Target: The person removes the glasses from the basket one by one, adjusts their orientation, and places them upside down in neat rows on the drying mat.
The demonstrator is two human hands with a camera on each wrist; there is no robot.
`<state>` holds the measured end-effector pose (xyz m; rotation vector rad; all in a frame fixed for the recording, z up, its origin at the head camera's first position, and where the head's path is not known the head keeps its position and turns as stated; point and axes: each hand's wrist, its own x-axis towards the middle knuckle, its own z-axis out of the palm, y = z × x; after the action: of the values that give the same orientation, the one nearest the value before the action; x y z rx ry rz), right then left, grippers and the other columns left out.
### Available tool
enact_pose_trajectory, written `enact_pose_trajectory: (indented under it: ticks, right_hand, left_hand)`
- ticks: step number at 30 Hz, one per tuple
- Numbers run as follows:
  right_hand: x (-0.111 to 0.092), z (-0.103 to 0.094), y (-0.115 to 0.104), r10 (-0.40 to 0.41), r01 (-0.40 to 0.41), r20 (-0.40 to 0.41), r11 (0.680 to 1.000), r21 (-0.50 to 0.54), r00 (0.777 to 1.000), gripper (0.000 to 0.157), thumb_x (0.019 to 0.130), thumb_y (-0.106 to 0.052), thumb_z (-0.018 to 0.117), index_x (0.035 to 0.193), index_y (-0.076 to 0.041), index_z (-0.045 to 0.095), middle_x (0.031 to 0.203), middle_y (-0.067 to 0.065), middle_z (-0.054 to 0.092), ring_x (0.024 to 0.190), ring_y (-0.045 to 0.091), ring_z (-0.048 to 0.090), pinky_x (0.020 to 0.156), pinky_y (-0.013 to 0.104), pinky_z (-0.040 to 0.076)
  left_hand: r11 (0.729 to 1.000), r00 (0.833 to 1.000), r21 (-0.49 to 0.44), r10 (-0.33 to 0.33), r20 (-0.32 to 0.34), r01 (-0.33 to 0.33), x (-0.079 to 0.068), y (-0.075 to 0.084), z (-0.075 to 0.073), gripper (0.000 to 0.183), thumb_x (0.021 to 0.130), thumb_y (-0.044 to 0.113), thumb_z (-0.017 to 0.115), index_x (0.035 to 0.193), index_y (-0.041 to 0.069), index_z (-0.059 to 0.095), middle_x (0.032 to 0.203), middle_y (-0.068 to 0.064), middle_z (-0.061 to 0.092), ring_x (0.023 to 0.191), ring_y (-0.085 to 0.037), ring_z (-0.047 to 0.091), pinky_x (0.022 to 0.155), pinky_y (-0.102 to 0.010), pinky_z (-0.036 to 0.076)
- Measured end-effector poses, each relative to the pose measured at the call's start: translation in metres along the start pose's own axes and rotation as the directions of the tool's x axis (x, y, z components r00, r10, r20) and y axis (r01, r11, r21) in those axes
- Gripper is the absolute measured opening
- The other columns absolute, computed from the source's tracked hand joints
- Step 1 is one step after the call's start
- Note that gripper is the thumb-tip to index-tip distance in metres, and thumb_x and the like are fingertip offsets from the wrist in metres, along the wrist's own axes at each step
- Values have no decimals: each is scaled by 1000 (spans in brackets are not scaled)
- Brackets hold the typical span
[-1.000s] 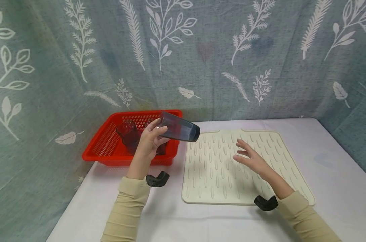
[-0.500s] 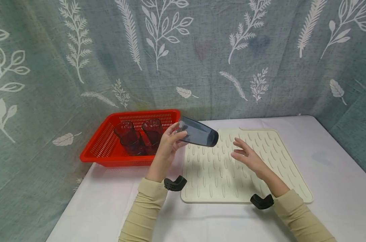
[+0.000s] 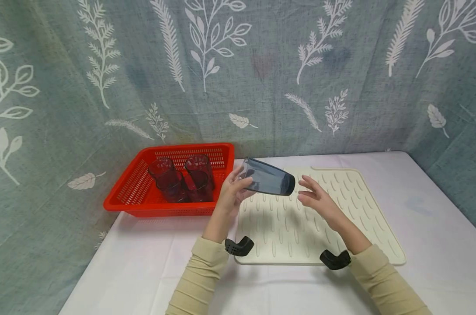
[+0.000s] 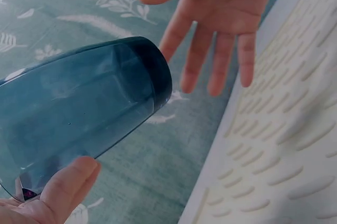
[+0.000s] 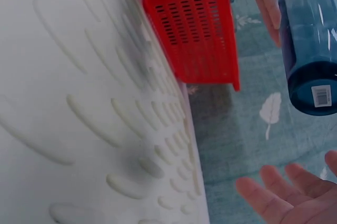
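A blue tinted drinking glass [image 3: 271, 178] hangs tilted on its side above the ridged cream mat [image 3: 340, 227]. My left hand [image 3: 233, 188] grips it near the rim, the thumb pressed along its side. The thick base of the glass points right, toward my right hand [image 3: 320, 200]. That hand is held up over the mat with fingers spread, a small gap away from the base. In the right wrist view, a white barcode label [image 5: 321, 95] shows on the underside of the glass [image 5: 310, 34]. The left wrist view shows my right palm [image 4: 226, 3] facing the glass.
A red plastic basket [image 3: 143, 208] stands at the back left, with several dark tinted glasses [image 3: 171, 183] inside. White cloth [image 3: 135, 262] covers the table. A grey-green leaf-patterned curtain [image 3: 261, 109] hangs behind. A black camera mount sits on each wrist.
The left hand has carried the glass rightward from above the basket to over the mat, bringing its base close to the right hand. The right hand has shifted only slightly left.
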<state>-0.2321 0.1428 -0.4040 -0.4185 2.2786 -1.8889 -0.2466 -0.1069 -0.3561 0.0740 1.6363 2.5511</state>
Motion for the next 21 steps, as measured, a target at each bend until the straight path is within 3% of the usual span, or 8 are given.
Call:
enact_pose_trajectory:
  ticks: [14, 21]
  right_hand:
    - [10, 11, -19, -9, 8, 14, 997, 79, 1000, 73, 91, -27, 55, 148, -14, 10, 151, 19, 11, 133, 38, 24, 102, 53, 32]
    - [15, 13, -22, -45, 42, 23, 994, 100, 999, 71, 93, -26, 53, 148, -14, 9, 151, 17, 12, 133, 38, 24, 103, 54, 30]
  left_hand:
    - [999, 999, -53, 10, 33, -8, -4, -8, -3, 67, 82, 5, 53, 143, 4, 23, 140, -15, 33, 86, -12, 61, 81, -34, 52]
    - [993, 999, -115, 7, 49, -2, -2, -15, -3, 63, 84, 4, 51, 141, 4, 26, 125, -12, 47, 87, -13, 62, 81, -34, 52]
